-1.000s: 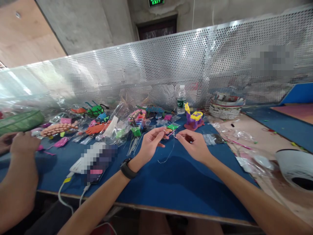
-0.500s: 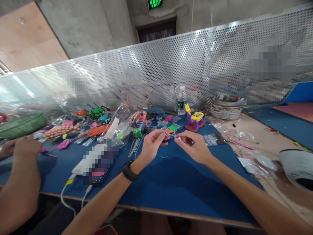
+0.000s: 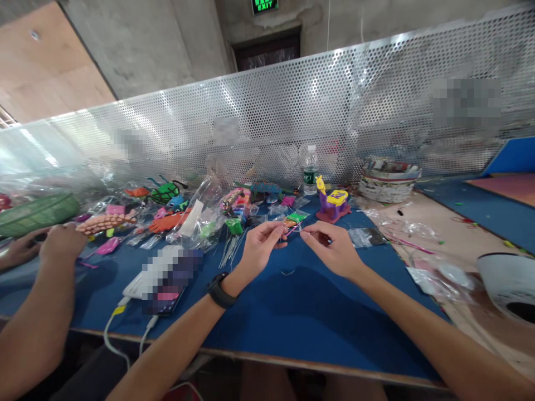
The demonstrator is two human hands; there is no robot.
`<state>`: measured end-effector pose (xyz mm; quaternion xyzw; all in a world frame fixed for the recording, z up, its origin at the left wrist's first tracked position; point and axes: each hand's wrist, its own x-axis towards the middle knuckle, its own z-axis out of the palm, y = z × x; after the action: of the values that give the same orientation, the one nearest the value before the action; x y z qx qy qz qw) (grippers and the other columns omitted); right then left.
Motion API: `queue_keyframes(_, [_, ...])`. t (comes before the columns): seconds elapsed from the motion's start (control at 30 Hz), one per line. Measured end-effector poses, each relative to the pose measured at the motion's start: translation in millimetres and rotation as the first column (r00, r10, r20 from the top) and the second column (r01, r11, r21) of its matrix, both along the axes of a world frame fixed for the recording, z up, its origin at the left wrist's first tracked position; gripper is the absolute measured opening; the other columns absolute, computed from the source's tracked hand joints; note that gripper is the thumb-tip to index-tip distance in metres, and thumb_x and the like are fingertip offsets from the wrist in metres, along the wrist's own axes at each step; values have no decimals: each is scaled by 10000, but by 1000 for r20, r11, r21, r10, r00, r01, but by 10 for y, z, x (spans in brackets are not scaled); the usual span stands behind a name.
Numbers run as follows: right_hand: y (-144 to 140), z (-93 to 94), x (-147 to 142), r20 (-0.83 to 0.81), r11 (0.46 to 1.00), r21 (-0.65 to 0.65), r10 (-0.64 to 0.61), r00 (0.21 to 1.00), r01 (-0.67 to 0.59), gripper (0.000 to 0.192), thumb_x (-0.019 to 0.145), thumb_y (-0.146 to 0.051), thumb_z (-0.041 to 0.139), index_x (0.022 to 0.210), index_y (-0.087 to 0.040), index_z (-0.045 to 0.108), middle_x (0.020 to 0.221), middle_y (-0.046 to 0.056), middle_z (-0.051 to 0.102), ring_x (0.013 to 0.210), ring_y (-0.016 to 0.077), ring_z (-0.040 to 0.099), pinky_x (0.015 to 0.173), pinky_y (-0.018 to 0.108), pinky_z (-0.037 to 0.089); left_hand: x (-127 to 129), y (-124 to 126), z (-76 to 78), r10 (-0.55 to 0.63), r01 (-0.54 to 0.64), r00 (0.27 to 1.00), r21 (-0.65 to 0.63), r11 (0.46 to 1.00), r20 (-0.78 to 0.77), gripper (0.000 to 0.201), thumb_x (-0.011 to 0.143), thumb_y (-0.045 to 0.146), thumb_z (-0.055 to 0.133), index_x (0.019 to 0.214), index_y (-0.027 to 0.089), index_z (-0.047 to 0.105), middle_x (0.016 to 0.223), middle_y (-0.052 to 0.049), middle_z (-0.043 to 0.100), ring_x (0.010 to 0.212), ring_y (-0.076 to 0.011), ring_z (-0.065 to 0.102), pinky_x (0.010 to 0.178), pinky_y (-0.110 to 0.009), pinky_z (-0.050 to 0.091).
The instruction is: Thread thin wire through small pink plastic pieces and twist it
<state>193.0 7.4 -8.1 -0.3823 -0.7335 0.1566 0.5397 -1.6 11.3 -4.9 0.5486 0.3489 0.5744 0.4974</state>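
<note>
A thin, pale bent wire (image 3: 293,229) spans the small gap between my two hands, above the blue table. My left hand (image 3: 262,245), with a dark band on its wrist, pinches the wire between thumb and forefinger. My right hand (image 3: 332,248) pinches its other side, fingers curled. Just behind the fingertips lie a green packet (image 3: 297,216) and something orange, partly covered by the hands. Left of my left hand, a bundle of straight thin wires (image 3: 228,249) rests on the table. A yellow and purple clay animal figure (image 3: 332,203) stands beyond my right hand.
A water bottle (image 3: 310,171) and a paper-woven basket (image 3: 390,181) stand along the perforated metal screen (image 3: 267,100). Clay figures and plastic bags crowd the back left. A phone (image 3: 173,289) with cables lies at left, near a co-worker's hand (image 3: 62,242). A white roll (image 3: 507,281) sits right.
My hands have barely moved and still pinch the wire, with slightly more space between the fingertips. The co-worker's hand at the left has shifted right, toward the scaly orange figure.
</note>
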Motion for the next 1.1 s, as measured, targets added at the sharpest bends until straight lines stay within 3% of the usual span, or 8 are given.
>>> queue_keyframes(0.5, [17, 31, 18, 114, 997, 61, 35, 993, -43, 217, 915, -340, 602, 847, -184, 737, 669, 9, 639, 570, 119, 533, 545, 264, 389, -7, 48, -33, -12, 13, 999, -28, 1000, 48, 308, 739, 419, 803, 908, 167, 745, 788, -19, 672, 728, -109, 631, 693, -253, 614])
queue_keyframes(0.77, [38, 1, 27, 91, 1000, -3, 2, 996, -1, 226, 918, -368, 602, 859, -192, 732, 652, 4, 638, 573, 123, 520, 545, 266, 379, -13, 62, -52, -53, 63, 992, -89, 994, 112, 328, 714, 378, 827, 939, 154, 742, 904, -43, 705, 752, -101, 643, 740, -258, 601])
queue_keyframes(1.1, [87, -37, 61, 120, 998, -13, 56, 991, -55, 261, 970, -353, 525, 898, -191, 716, 767, 27, 669, 610, 127, 522, 549, 265, 387, -14, 59, -39, -55, 56, 998, -82, 995, 19, 350, 760, 422, 773, 970, 146, 724, 735, -1, 621, 689, -96, 606, 644, -242, 600])
